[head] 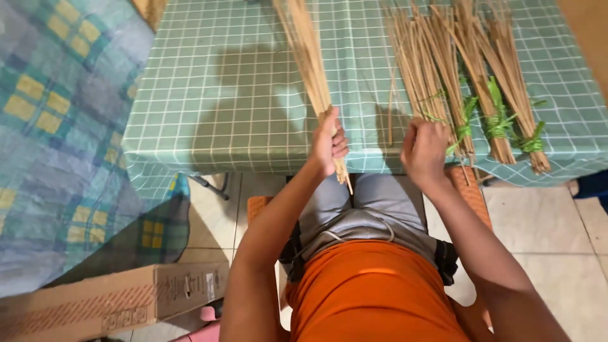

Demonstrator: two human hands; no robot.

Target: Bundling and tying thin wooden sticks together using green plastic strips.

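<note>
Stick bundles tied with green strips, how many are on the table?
3 for certain, side by side at the table's right front edge: left bundle, middle bundle, right bundle. The left one partly sits behind the right hand, so another may be hidden.

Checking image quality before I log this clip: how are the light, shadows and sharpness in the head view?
Head view: even indoor light, no glare; a soft grey shadow lies across the green checked tablecloth. The left hand gripping the loose stick bundle is slightly motion-soft, as is the right hand. The tied bundles look reasonably sharp; table edges bow a little toward the frame's sides.
</note>
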